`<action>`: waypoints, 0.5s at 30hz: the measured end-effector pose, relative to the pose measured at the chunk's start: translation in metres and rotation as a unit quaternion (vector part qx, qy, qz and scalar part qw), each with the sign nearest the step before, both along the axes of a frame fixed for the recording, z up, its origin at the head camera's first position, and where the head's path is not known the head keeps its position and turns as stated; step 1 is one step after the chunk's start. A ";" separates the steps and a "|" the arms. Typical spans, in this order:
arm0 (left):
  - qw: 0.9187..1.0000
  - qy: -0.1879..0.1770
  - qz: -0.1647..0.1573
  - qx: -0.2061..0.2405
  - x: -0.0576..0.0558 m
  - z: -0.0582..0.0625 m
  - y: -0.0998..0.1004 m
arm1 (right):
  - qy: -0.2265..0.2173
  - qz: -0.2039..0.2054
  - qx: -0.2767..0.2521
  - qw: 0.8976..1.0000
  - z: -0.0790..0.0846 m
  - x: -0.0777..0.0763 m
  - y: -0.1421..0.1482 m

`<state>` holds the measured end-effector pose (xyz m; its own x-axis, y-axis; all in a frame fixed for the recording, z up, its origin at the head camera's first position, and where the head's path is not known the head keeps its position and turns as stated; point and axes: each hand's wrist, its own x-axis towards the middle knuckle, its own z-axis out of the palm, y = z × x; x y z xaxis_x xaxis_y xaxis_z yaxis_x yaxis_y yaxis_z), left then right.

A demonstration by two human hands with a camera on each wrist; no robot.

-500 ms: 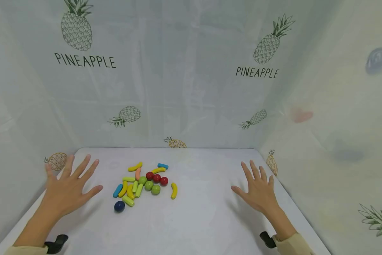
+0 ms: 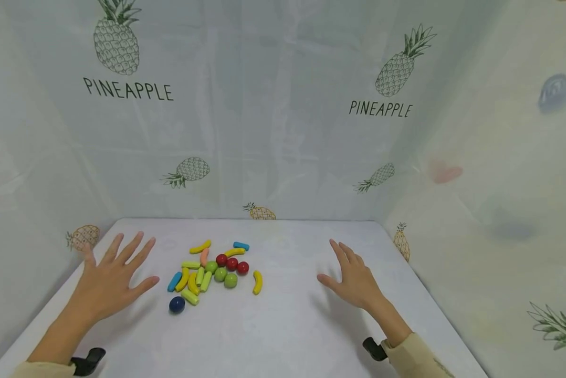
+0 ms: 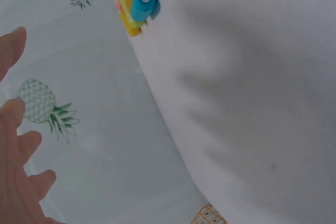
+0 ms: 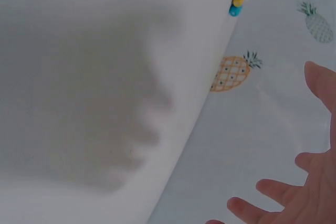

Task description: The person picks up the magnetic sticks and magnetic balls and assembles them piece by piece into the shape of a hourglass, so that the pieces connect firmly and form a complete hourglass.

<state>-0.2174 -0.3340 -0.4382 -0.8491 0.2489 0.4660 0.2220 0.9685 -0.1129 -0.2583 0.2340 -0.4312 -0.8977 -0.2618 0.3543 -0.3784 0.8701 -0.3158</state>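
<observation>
My left hand (image 2: pixel 105 286) hovers over the left side of the white table, fingers spread and holding nothing. To its right lies a group of small pieces, the nearest being a dark blue ball (image 2: pixel 177 305) and a blue stick (image 2: pixel 174 282). Several yellow banana-shaped pieces (image 2: pixel 258 282), lime green sticks (image 2: pixel 190 297), green balls (image 2: pixel 231 281) and red balls (image 2: pixel 242 268) make up most of the group. A salmon curved piece (image 2: pixel 205 256) lies at the back. Well right of them my right hand (image 2: pixel 356 283) hangs above the table, fingers extended, gripping nothing.
The white table (image 2: pixel 287 331) ends at a back edge against a pineapple-print curtain (image 2: pixel 273 105), which also encloses both sides. Another blue stick (image 2: pixel 241 245) lies toward the back edge. Both hands cast shadows on the tabletop.
My right hand has moved left toward the pieces, its fingers closer together. My left hand has shifted slightly right. The pieces have stayed in place.
</observation>
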 end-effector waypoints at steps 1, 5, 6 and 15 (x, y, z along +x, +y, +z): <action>1.000 -0.003 -0.002 0.004 -0.001 -0.001 0.001 | -0.008 0.002 -0.001 1.000 0.000 -0.001 -0.003; 1.000 -0.016 -0.008 0.017 -0.003 -0.005 0.003 | -0.032 0.014 -0.013 0.999 -0.002 -0.006 -0.013; 1.000 -0.017 -0.012 0.018 -0.003 -0.006 0.004 | -0.035 0.019 -0.019 0.999 -0.003 -0.007 -0.016; 0.998 -0.047 -0.029 0.039 0.000 -0.005 0.012 | -0.100 0.045 -0.075 0.991 -0.006 -0.018 -0.039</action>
